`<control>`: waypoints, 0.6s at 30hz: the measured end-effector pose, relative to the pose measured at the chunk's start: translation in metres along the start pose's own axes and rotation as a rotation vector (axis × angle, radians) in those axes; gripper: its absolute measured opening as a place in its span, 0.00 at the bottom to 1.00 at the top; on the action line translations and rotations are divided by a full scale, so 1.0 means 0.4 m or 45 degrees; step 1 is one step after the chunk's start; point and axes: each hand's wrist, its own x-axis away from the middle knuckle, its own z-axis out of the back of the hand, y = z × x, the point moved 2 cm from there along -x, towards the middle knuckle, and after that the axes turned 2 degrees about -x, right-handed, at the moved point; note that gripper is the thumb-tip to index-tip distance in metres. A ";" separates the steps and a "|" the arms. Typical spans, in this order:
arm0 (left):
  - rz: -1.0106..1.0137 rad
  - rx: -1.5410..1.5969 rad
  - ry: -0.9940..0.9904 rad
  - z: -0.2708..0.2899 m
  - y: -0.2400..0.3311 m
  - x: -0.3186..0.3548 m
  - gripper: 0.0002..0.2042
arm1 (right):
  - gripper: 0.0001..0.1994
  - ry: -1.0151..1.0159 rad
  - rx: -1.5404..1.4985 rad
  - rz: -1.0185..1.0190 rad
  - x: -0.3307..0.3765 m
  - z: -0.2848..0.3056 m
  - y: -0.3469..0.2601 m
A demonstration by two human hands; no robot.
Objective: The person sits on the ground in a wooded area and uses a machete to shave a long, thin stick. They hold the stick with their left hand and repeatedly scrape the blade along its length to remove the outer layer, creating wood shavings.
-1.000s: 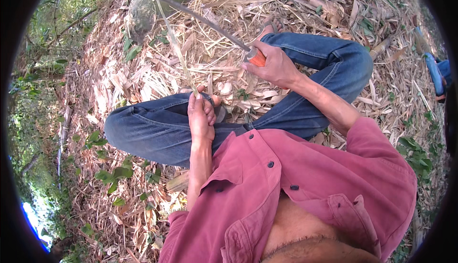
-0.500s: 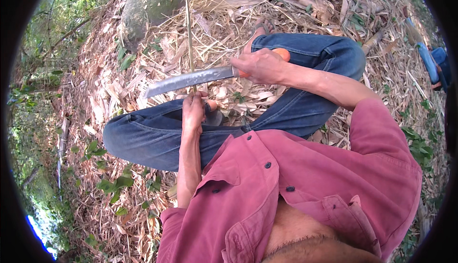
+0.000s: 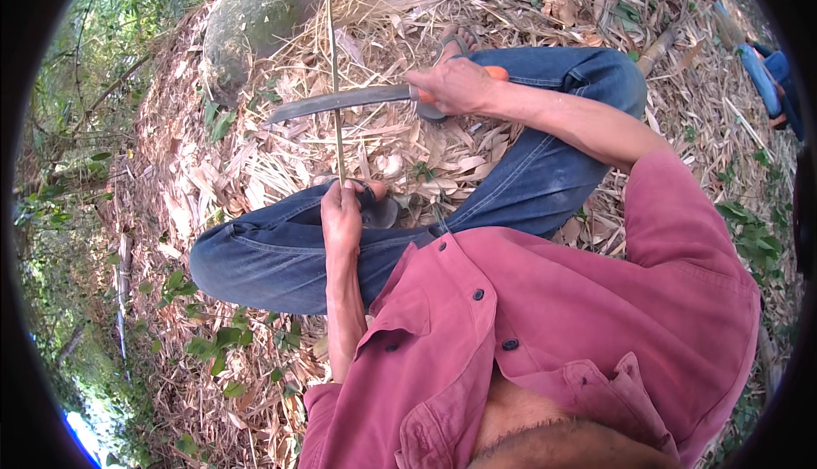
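My right hand (image 3: pixel 464 88) is closed around the orange handle of a machete (image 3: pixel 366 97). Its long grey blade points left, with the tip beyond a thin, pale stick or split strip (image 3: pixel 340 147). The blade crosses this strip; I cannot tell whether they touch. Closed on the strip's near end is my left hand (image 3: pixel 342 212), held over my left leg beside my sandalled foot (image 3: pixel 380 205). From there the strip runs away from me, past the top edge of the view, where its far end is out of sight.
Dry leaves and shavings (image 3: pixel 255 163) cover the ground. A mossy boulder (image 3: pixel 255 31) lies ahead on the left, close to the strip. Green undergrowth (image 3: pixel 68 171) lines the left side. At the far right are blue things (image 3: pixel 762 82), perhaps another person's clothing.
My right hand and the machete have moved farther from me along the strip. My left hand has come slightly nearer to me, still gripping the strip's end.
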 end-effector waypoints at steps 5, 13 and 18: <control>-0.161 -0.260 0.121 0.014 0.035 0.008 0.14 | 0.12 -0.042 0.038 0.118 -0.016 0.013 0.000; -0.171 -0.346 0.137 0.046 0.064 0.025 0.13 | 0.12 -0.138 -0.057 -0.025 -0.068 0.037 0.058; -0.153 -0.496 0.160 0.044 0.077 0.057 0.13 | 0.13 -0.239 -0.237 -0.253 -0.079 0.032 0.093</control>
